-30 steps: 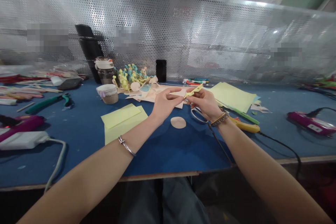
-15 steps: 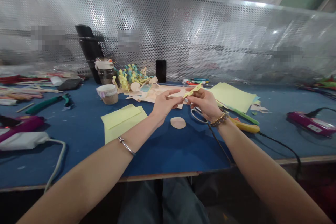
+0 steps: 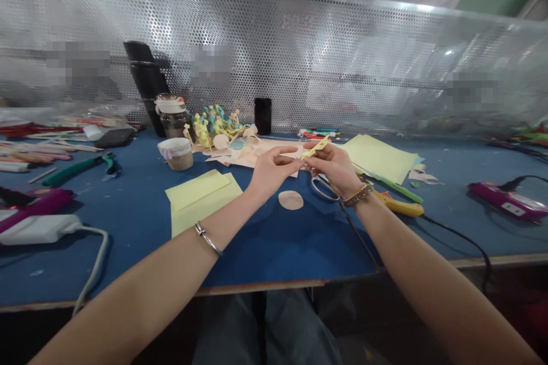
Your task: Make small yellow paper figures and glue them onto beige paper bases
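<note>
Pinching a yellow paper strip [image 3: 315, 148], the right hand [image 3: 334, 168] stays put as the open left hand [image 3: 272, 171] nears.

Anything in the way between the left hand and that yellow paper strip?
Nothing visible stands between them: the fingertips of the left hand come right up to the yellow paper strip, which the right hand holds.

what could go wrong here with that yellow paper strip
The thin yellow paper strip pinched by the right hand might crease or tear. The scissors lie just below that hand, so a slip could knock them. The dark cord beside the wrist could possibly snag the beaded bracelet.
</note>
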Tool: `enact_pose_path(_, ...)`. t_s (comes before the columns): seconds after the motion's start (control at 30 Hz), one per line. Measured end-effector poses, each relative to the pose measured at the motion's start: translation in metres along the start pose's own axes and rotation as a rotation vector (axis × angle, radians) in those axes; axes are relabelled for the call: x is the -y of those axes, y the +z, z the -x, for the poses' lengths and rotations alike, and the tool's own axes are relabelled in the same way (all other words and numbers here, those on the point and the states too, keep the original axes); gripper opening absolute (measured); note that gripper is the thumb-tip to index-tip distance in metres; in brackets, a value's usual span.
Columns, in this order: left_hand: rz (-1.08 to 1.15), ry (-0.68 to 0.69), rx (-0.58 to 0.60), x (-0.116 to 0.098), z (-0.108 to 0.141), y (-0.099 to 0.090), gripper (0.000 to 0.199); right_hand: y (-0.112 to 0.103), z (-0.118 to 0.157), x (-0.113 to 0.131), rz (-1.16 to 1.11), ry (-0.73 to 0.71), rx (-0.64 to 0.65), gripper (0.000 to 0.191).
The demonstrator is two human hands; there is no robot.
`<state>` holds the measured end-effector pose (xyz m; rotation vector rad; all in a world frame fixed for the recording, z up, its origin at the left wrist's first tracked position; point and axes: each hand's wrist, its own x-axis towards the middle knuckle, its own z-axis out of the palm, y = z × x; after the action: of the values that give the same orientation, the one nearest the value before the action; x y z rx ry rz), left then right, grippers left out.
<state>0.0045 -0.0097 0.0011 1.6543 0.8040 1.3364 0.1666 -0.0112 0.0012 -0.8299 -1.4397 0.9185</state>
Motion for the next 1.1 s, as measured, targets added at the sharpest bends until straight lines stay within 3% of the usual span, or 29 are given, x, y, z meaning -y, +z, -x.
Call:
enact_pose_path(0.57, -0.085, 0.05, 0.035, 0.0013, -0.0023, 0.001, 0.039, -0.0005, -0.0003, 0.0008, -0.005, 0.014, -0.02, 0.039)
enact_pose_path(0.8, -0.207, 0.062, -0.002, 0.0037, -0.0024, -0.0004, 0.017, -0.0006, -0.0003, 0.0012, 0.009, 0.001, -0.025, 0.039)
enact_pose_path(1.1, -0.318, 0.156, -0.028, 0.0037, -0.0008, -0.0013, 0.013, -0.0005, -0.0009, -0.0006, 0.027, -0.008, -0.02, 0.038)
